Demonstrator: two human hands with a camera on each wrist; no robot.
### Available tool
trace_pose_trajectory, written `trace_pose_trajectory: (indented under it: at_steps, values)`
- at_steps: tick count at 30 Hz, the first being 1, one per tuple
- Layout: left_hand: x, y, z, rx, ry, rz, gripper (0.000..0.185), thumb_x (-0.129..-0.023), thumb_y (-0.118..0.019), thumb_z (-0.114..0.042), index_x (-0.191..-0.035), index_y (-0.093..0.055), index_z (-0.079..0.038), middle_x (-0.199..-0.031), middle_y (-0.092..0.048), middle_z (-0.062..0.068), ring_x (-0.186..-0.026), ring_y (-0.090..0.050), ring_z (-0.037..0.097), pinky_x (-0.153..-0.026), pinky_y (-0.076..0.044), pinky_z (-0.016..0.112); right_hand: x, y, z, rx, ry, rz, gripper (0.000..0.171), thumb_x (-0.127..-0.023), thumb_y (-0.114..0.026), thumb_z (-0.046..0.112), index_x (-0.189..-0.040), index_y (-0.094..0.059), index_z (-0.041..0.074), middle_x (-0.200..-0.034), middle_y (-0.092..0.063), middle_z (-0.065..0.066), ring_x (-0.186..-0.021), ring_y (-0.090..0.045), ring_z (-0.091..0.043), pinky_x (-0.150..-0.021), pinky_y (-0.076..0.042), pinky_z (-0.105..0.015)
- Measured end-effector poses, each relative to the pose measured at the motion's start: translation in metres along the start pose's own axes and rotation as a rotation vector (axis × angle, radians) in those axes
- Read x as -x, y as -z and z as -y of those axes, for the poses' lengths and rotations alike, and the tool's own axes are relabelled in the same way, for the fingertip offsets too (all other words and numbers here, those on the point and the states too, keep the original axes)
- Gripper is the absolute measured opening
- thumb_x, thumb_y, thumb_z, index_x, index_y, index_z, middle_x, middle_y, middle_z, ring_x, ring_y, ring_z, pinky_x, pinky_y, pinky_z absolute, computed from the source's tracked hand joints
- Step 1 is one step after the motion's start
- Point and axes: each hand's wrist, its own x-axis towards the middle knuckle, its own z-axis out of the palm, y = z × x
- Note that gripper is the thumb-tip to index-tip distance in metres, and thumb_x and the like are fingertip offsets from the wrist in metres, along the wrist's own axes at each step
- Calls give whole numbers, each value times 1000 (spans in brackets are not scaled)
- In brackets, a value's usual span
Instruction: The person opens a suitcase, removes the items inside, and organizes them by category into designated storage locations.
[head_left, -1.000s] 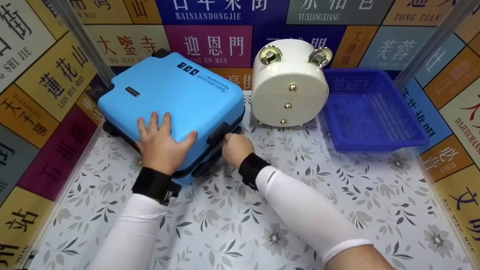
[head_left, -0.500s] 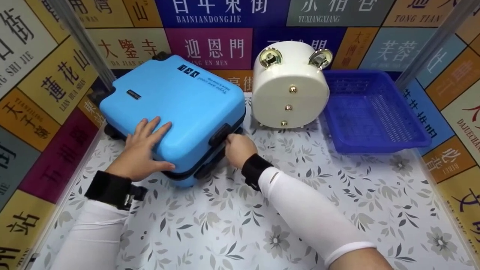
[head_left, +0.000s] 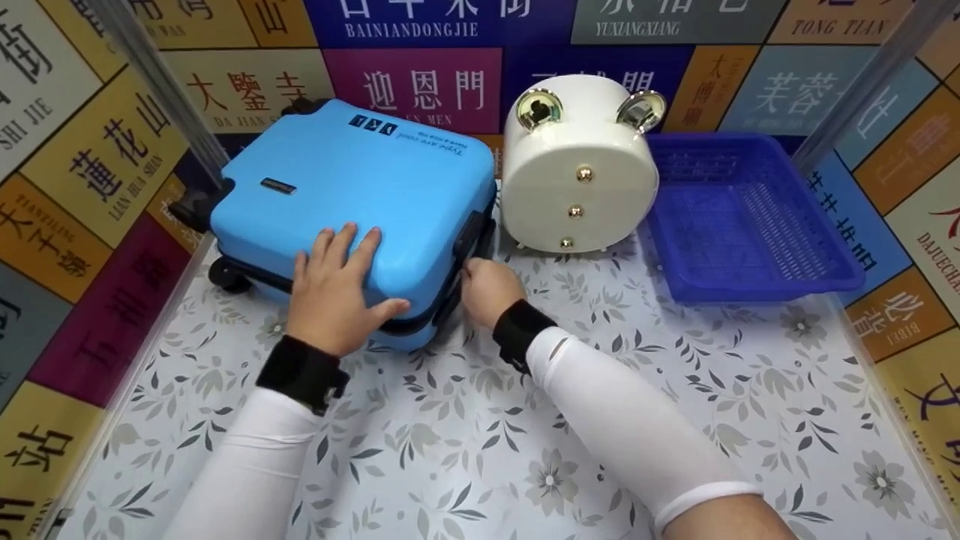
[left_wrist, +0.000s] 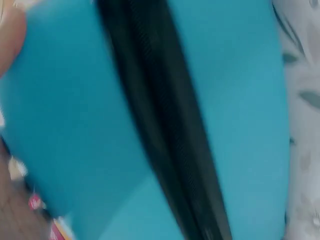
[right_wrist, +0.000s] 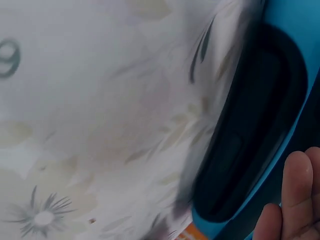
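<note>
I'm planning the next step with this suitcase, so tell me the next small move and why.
Probably draw the right hand along the black zipper seam round the near corner. That hand sits at the side of the blue suitcase by its black handle, though what it grips is hidden, while the left hand lies flat on the lid, steadying it. The seam looks closed on the left wrist view.

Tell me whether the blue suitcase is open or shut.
Shut: the suitcase lies flat, its two shells meeting along the black zipper band, with no gap showing.

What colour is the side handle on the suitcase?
Black, set against the light blue suitcase; the side handle shows best in the right wrist view.
</note>
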Motion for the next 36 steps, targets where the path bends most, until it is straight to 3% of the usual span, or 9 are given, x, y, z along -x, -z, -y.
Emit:
trace_pose_trajectory:
  at_steps: [4, 7, 9, 13, 16, 20, 30, 36]
  values:
    - [-5, 5, -1, 5, 7, 43, 109, -85, -80, -65, -171, -27, -24, -178, -20, 15, -164, -13, 45, -128, -8, 75, -3, 3, -4, -36, -48, 18, 29, -112, -51, 26, -118, -74, 9, -96, -77, -10, -85, -72, -29, -81, -59, -45]
    - [-11, 18, 22, 36, 36, 114, 117, -81, -83, -67, -172, -22, -27, -180, -13, 15, -165, -6, 46, -126, -3, 78, -2, 3, -3, -66, -66, 37, 28, -112, -52, 25, -117, -74, 8, -88, -73, -7, -77, -67, -24, -75, -56, -40]
    - [-16, 24, 44, 47, 68, 121, 125, -76, -87, -69, -172, -18, -28, -180, -8, 16, -165, -2, 47, -125, -1, 79, -1, 3, -2, -81, -71, 38, 28, -112, -52, 24, -117, -74, 8, -88, -73, -6, -77, -67, -23, -75, -56, -40]
    - [-22, 26, 78, 43, 89, 43, 132, -70, -91, -68, -172, -19, -27, -180, -8, 19, -165, 0, 49, -124, 1, 80, -1, 3, -1, -99, -68, 29, 27, -111, -52, 24, -115, -74, 8, -89, -74, -8, -79, -69, -26, -76, -57, -42]
    - [-22, 19, 89, 25, 66, -45, 130, -67, -92, -69, -170, -27, -25, -177, -18, 20, -164, -8, 49, -125, -1, 79, -1, 5, -1, -74, -46, 12, 26, -111, -54, 23, -113, -74, 8, -94, -77, -11, -86, -73, -31, -81, -59, -46]
    - [-23, 10, 87, 19, 48, -119, 127, -66, -91, -71, -168, -34, -22, -175, -25, 20, -162, -16, 48, -127, -5, 78, -1, 6, -2, -41, -40, -15, 26, -111, -54, 24, -113, -74, 7, -97, -78, -13, -90, -74, -33, -84, -60, -48]
    - [-23, -2, 66, 26, 95, -144, 129, -65, -88, -77, -168, -33, -20, -176, -23, 21, -162, -15, 50, -127, -7, 77, 7, 7, -7, -10, 3, 8, 29, -111, -52, 25, -111, -74, 5, -107, -80, -16, -99, -76, -38, -90, -59, -53]
    - [-18, -7, 51, -3, 120, -169, 130, -66, -83, -82, -168, -32, -20, -175, -24, 21, -161, -18, 49, -126, -8, 79, 5, 14, -12, -12, -32, 11, 29, -112, -53, 25, -117, -74, 6, -108, -79, -13, -100, -75, -33, -93, -59, -48]
